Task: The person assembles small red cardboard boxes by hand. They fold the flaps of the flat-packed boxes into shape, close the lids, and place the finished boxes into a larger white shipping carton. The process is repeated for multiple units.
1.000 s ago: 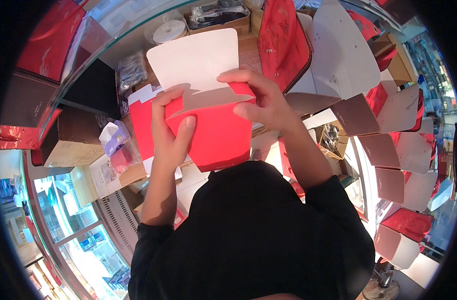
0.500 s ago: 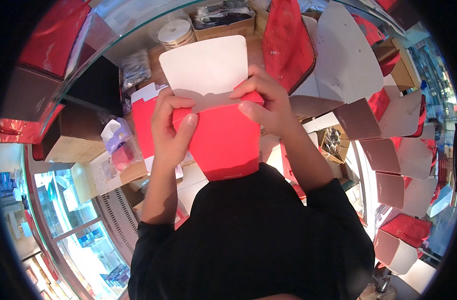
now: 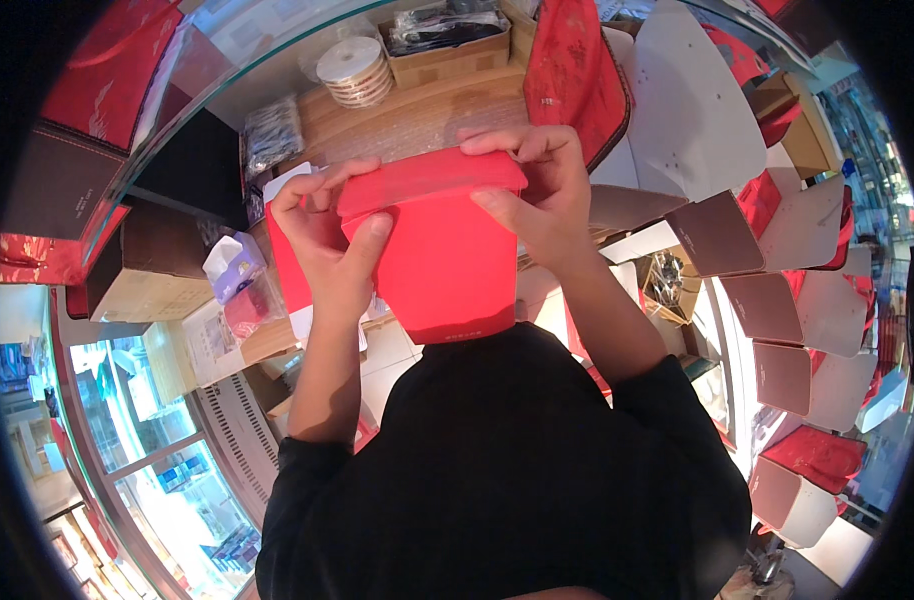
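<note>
The tapered red carton was between the left hand and right hand, neither clearly nearer — its top flap ran lengthwise from one to the other, each grip pinching an upper corner, thumbs in front.

One held box, one tissue pack

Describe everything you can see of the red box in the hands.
The red box looks like smooth card, with faint print near its lower edge. Its top flap is folded over; whether it is fully tucked cannot be told. It is held before the black shirt, left hand and right hand at opposite upper corners.
</note>
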`<move>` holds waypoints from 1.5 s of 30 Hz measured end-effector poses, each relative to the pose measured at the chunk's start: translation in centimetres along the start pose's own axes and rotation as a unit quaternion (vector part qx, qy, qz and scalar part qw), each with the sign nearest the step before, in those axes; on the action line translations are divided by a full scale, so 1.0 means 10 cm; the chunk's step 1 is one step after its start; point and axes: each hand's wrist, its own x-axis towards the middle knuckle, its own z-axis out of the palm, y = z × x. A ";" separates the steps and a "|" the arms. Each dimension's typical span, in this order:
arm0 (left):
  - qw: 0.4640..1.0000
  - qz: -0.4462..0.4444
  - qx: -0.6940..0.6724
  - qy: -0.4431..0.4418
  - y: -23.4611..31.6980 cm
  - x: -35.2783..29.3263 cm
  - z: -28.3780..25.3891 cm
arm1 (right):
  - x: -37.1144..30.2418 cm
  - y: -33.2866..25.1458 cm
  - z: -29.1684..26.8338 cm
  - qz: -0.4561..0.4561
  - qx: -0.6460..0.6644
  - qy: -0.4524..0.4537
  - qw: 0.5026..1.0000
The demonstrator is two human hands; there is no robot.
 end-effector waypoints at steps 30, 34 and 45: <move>0.953 -0.096 0.219 -0.184 0.06 0.10 -0.17 | 0.11 -0.17 -0.15 0.116 -0.283 -0.208 0.929; 0.956 -0.096 0.223 -0.166 0.09 0.12 -0.17 | 0.12 -0.19 -0.18 0.111 -0.253 -0.225 0.934; 0.933 -0.187 0.217 -0.219 0.08 0.13 -0.25 | 0.17 -0.22 -0.30 0.173 -0.244 -0.308 0.903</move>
